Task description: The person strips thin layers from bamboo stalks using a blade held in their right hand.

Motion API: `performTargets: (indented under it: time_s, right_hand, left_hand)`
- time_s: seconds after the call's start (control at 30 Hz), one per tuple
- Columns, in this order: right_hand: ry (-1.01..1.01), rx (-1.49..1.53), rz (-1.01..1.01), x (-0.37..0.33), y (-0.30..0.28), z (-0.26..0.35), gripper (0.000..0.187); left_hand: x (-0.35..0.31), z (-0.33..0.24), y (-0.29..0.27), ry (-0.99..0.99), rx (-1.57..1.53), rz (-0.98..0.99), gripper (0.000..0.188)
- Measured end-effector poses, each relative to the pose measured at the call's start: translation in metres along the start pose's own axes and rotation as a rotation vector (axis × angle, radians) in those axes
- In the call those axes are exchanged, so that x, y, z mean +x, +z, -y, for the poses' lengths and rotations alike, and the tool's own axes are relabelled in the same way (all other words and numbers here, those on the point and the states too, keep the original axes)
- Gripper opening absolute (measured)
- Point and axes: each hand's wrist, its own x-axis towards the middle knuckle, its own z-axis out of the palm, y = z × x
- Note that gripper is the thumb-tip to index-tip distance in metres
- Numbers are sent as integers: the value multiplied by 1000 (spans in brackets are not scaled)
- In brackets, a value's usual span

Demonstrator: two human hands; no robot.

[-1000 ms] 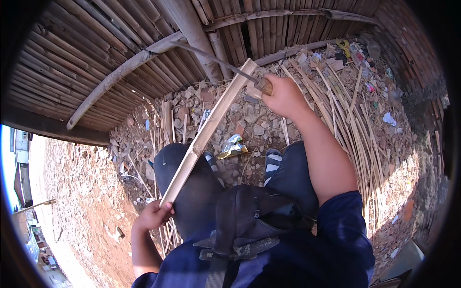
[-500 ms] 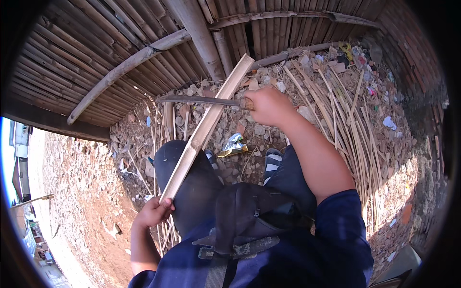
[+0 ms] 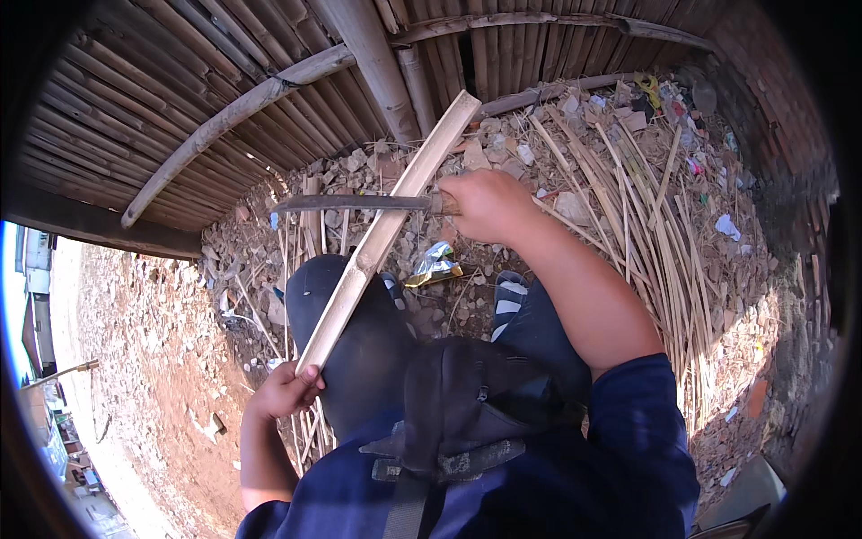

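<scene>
Head view: one pale, flat split bamboo slat, smooth-faced, is gripped at its lower end by the closed left hand. One long dark metal blade, laid across it, is clenched in the right hand. Many thin bamboo strips are strewn over stony rubble.

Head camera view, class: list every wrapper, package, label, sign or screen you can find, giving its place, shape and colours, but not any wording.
Crumpled foil wrapper: on the rubble between the knees, just right of the bamboo slat; shiny silver with yellow.
Litter scraps: top right by the fence; small, yellow, pink and white.
White scrap: right, among the bamboo strips; flat, torn.
No signs or screens are visible.
</scene>
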Motion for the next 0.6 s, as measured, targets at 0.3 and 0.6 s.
performTargets:
  time_s: [0.3, 0.6]
  right_hand:
    - [120, 37, -120, 24, 13, -61, 42]
    - [-64, -117, 111, 5, 3, -9, 45]
  left_hand:
    - [-5, -18, 3, -18, -18, -5, 49]
    - [4, -7, -2, -27, 0, 5, 51]
